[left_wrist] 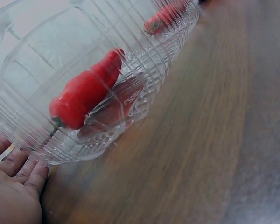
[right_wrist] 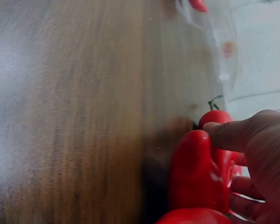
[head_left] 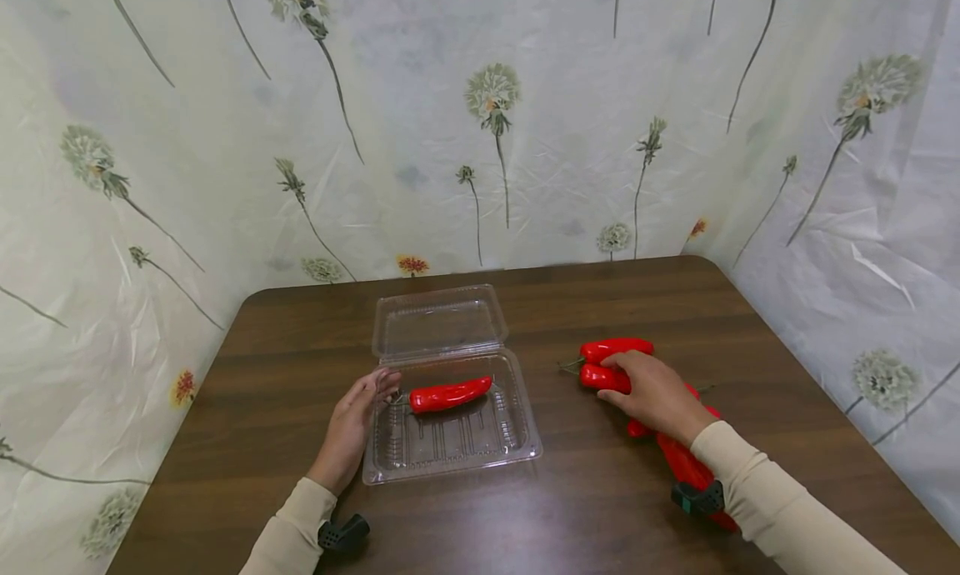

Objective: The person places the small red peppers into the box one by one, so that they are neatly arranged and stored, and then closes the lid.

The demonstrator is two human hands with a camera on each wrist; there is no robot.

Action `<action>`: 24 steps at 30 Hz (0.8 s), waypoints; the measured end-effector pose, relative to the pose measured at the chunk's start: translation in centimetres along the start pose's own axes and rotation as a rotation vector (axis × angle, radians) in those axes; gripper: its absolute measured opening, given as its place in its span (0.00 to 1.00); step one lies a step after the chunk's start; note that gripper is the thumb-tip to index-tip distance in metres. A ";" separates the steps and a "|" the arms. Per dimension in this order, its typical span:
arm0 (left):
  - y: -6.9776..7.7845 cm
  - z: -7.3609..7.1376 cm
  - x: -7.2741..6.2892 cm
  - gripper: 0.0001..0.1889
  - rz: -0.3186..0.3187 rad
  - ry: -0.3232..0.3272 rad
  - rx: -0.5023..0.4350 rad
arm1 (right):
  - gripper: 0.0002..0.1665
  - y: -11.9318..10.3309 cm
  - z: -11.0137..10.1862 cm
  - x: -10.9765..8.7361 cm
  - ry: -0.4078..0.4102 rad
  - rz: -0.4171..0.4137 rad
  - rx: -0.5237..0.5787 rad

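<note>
On the brown wood-grain bench (head_left: 585, 512), a clear, rectangular plastic container (head_left: 527, 412) stood open, its hinged lid (head_left: 441, 323) laid back on the far side. One glossy, elongated red pepper (head_left: 448, 396) lay inside, stem leftward. The left hand (head_left: 357, 410), fingers loosely extended, lay at the container's left edge. The right hand (head_left: 662, 397) gripped a second red pepper (head_left: 602, 379) between thumb and fingers, beside further red peppers (head_left: 615, 348).

"Did your right hand (head_left: 658, 393) hide anything?"
"Yes, part of the pepper (head_left: 602, 379) beneath it. In your right-wrist view, the lowest pepper (right_wrist: 193, 217) was cut off at six o'clock."
</note>
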State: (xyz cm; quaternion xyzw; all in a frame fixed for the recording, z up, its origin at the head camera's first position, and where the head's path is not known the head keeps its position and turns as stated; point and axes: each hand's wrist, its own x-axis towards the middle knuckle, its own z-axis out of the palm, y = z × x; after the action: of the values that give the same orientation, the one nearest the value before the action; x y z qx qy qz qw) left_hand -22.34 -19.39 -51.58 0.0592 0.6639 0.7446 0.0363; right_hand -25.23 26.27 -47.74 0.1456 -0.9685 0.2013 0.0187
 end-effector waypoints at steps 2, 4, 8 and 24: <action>0.0 0.0 0.0 0.24 -0.001 0.000 0.001 | 0.32 0.1 0.2 0.0 -0.004 -0.001 0.000; 0.1 0.1 -0.1 0.24 -0.002 -0.002 0.001 | 0.31 0.2 0.4 0.0 -0.003 0.000 -0.001; 0.1 0.0 -0.1 0.24 -0.003 -0.004 0.003 | 0.31 0.4 0.6 0.0 0.003 -0.004 -0.006; 0.0 0.0 -0.2 0.24 0.005 -0.007 0.008 | 0.31 -0.1 0.7 -0.2 -0.013 -0.001 -0.009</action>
State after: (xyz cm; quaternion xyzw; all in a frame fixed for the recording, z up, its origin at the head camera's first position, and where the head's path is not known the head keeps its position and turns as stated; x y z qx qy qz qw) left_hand -22.19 -19.46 -51.55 0.0636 0.6666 0.7418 0.0364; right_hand -24.99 26.01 -48.37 0.1472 -0.9694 0.1961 0.0129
